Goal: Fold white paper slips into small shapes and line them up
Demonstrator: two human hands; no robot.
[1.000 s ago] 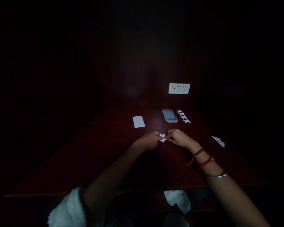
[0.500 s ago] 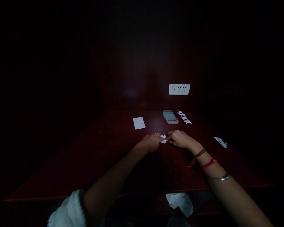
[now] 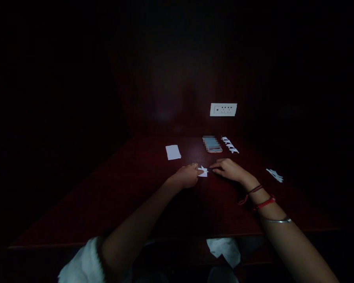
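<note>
A small folded white paper piece point(image 3: 203, 171) lies on the dark red table point(image 3: 129, 196) between my hands. My left hand point(image 3: 187, 175) pinches its left edge with closed fingers. My right hand point(image 3: 230, 169) rests on the table just right of the paper, fingers curled and pointing at it, a narrow gap between fingertips and paper. Red cords and a metal bangle circle my right wrist.
A white paper square point(image 3: 173, 152) lies behind my left hand. A phone point(image 3: 212, 144) and a row of small folded paper pieces point(image 3: 229, 145) sit at the back. More folded pieces point(image 3: 274, 175) lie at the right. A white wall socket point(image 3: 223, 109) is behind. The scene is very dark.
My right hand has drawn slightly right, off the folded paper. My left hand keeps its hold on it.
</note>
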